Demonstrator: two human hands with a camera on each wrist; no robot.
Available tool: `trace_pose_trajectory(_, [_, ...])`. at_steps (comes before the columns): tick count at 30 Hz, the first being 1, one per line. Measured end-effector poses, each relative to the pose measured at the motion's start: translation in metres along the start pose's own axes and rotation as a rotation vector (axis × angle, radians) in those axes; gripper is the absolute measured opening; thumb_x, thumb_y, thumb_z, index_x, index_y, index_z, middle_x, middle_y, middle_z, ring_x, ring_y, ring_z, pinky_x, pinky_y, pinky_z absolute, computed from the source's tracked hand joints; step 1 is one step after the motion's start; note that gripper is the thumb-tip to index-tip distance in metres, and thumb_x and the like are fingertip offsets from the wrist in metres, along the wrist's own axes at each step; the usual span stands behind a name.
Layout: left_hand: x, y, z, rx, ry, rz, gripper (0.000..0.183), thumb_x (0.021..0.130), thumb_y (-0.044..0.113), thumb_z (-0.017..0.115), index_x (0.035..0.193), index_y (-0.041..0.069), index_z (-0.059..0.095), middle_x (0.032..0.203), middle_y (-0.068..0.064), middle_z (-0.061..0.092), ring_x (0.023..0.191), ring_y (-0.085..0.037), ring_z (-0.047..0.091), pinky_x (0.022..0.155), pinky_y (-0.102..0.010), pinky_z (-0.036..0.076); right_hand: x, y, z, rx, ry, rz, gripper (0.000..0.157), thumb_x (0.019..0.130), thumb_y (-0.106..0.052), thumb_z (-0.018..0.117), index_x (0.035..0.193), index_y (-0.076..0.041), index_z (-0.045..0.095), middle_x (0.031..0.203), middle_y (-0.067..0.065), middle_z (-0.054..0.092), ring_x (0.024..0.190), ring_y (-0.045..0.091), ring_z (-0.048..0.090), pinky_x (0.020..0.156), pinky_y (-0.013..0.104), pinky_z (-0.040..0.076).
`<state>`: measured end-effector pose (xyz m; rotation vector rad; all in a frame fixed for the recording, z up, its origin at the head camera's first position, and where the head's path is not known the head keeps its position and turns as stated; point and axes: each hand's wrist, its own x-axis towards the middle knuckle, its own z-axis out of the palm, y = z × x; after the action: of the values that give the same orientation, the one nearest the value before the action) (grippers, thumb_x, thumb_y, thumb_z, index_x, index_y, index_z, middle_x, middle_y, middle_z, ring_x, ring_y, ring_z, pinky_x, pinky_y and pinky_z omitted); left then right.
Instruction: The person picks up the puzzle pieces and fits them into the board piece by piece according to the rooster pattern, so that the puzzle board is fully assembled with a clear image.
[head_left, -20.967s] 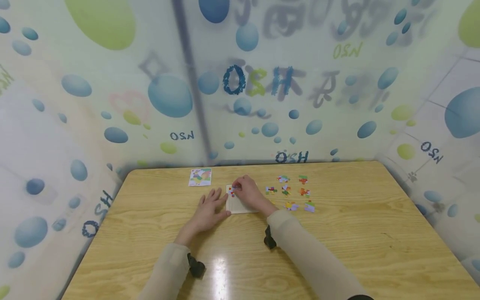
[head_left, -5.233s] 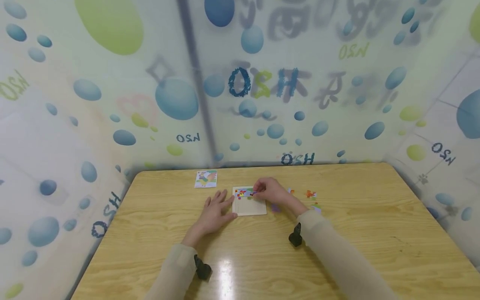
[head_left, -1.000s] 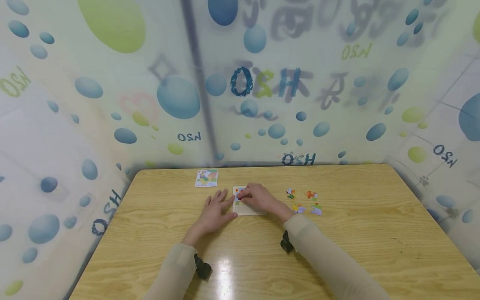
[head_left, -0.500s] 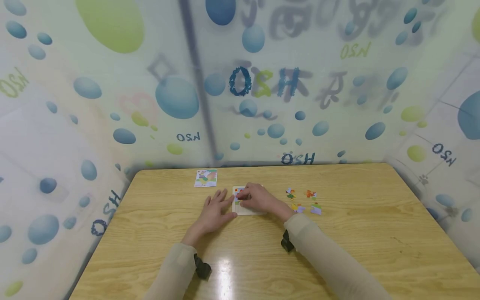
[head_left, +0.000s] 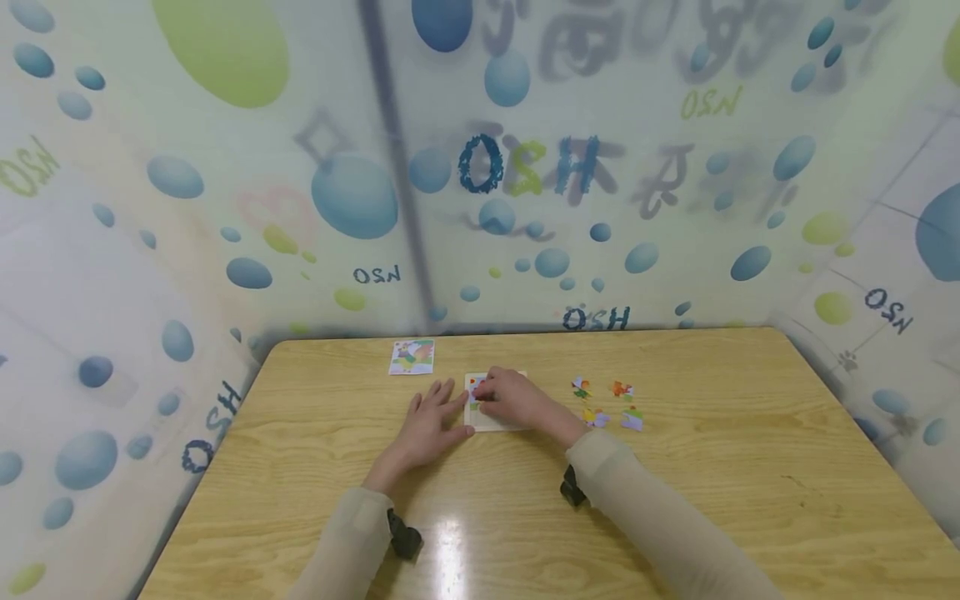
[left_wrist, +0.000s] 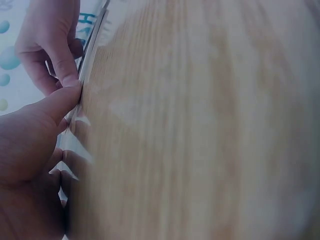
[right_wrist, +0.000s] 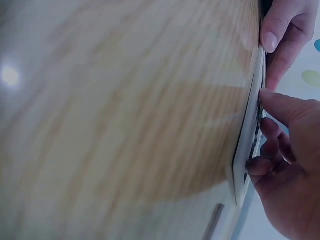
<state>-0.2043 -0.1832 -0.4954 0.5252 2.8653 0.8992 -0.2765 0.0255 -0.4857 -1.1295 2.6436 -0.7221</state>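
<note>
In the head view my left hand (head_left: 427, 427) lies with fingers spread on the table, its index fingertip and thumb against the left edge of the pale puzzle tray (head_left: 495, 422). My right hand (head_left: 519, 402) reaches over the tray, with curled fingers and thumb around a small jigsaw piece (head_left: 477, 393) at its left side. That hand covers most of the tray's inside; colourful jigsaw pieces show at the upper left. In the right wrist view the right thumb (right_wrist: 282, 107) touches the tray (right_wrist: 242, 155) close to the left hand (right_wrist: 287, 32).
Several loose jigsaw pieces lie right of the tray, among them an orange piece (head_left: 622, 389) and a green-and-lilac piece (head_left: 632, 418). A square picture card (head_left: 412, 357) lies at the back left of the wooden table (head_left: 712, 467). A patterned wall (head_left: 645, 167) stands behind.
Over the longer span, loose pieces have become fewer and pieces have filled the tray's top. Since 5.2 s ago my right hand has moved left; over the last second both hands barely shift.
</note>
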Motion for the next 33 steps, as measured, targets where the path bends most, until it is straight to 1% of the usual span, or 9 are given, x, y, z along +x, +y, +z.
trace_pose_trajectory(4, [0.0,0.0,0.0,-0.004,0.002,0.002,0.062,0.1,0.03,0.068,0.151,0.001,0.049,0.163,-0.027,0.027,0.153,-0.046,0.015,0.119,-0.067,0.006,-0.001,0.0,0.001,-0.001,0.009,-0.001,0.026,0.099,-0.012,0.069,0.124,-0.009,0.075,0.102,0.003,0.062,0.088,0.017,0.056,0.078,0.033,0.049])
trace_pose_trajectory(15, [0.0,0.0,0.0,0.008,-0.001,-0.001,0.062,0.1,0.031,0.068,0.151,0.002,0.049,0.163,-0.027,0.027,0.153,-0.046,0.015,0.12,-0.067,0.007,-0.004,0.002,0.002,0.036,0.038,-0.018,0.026,0.099,-0.011,0.069,0.124,-0.008,0.075,0.102,0.004,0.063,0.088,0.017,0.056,0.077,0.031,0.048])
trace_pose_trajectory(19, [0.001,-0.002,0.0,0.005,-0.005,-0.002,0.062,0.1,0.032,0.068,0.151,0.003,0.049,0.163,-0.026,0.026,0.153,-0.046,0.015,0.12,-0.066,0.006,-0.005,0.002,0.002,0.048,0.041,-0.015,0.026,0.099,-0.012,0.07,0.124,-0.007,0.074,0.102,0.004,0.062,0.085,0.015,0.055,0.075,0.031,0.048])
trace_pose_trajectory(23, [0.001,-0.003,0.002,0.003,-0.006,-0.004,0.062,0.1,0.033,0.068,0.151,0.003,0.05,0.164,-0.026,0.027,0.153,-0.045,0.015,0.12,-0.065,0.006,-0.006,0.005,0.001,0.13,0.08,0.032,0.027,0.097,-0.013,0.072,0.124,-0.007,0.074,0.099,0.002,0.062,0.081,0.013,0.055,0.072,0.029,0.049])
trace_pose_trajectory(26, [0.002,-0.004,0.002,0.011,-0.006,-0.012,0.063,0.099,0.034,0.068,0.151,0.003,0.05,0.164,-0.025,0.027,0.153,-0.045,0.015,0.121,-0.064,0.005,-0.009,0.012,-0.004,0.21,0.127,0.075,0.027,0.098,-0.012,0.072,0.124,-0.007,0.074,0.098,0.0,0.063,0.081,0.012,0.056,0.071,0.029,0.05])
trace_pose_trajectory(30, [0.001,-0.002,0.002,0.015,-0.008,-0.022,0.063,0.099,0.035,0.068,0.151,0.004,0.049,0.164,-0.025,0.026,0.153,-0.045,0.014,0.121,-0.064,0.005,-0.016,0.027,-0.017,0.255,0.17,0.124,0.028,0.098,-0.013,0.072,0.125,-0.005,0.073,0.099,0.001,0.064,0.079,0.014,0.058,0.07,0.03,0.052])
trace_pose_trajectory(33, [0.001,-0.002,0.001,0.016,-0.01,-0.022,0.064,0.099,0.034,0.068,0.151,0.004,0.049,0.164,-0.025,0.025,0.153,-0.044,0.014,0.121,-0.063,0.005,-0.027,0.04,-0.027,0.257,0.197,0.154,0.029,0.099,-0.012,0.071,0.126,-0.002,0.072,0.099,0.003,0.064,0.079,0.015,0.058,0.069,0.031,0.051])
